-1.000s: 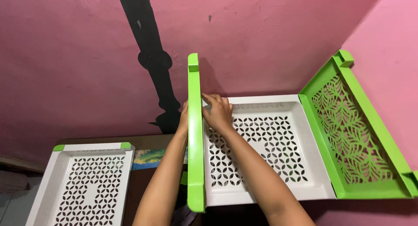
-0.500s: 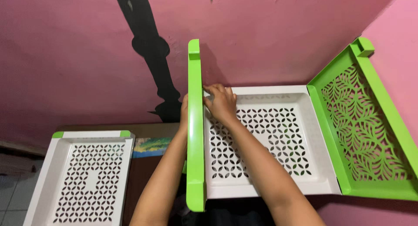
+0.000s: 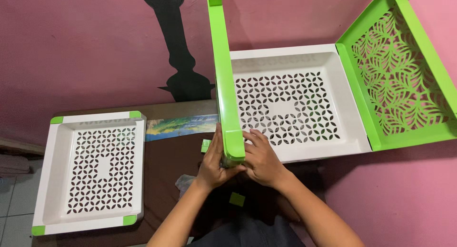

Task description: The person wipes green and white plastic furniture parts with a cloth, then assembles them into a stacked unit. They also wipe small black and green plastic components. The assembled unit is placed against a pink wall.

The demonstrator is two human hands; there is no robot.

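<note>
Hands (image 3: 240,162) clasped around near end of upright green panel (image 3: 223,80).

I see a dark brown table (image 3: 166,180) carrying a white perforated tray (image 3: 90,171), a picture card (image 3: 181,125) and small green clips (image 3: 236,199)

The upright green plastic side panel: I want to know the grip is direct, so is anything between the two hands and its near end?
Nothing visible. The left hand and right hand both press straight on the near end of the upright green plastic side panel, beside the white perforated plastic tray.
</note>
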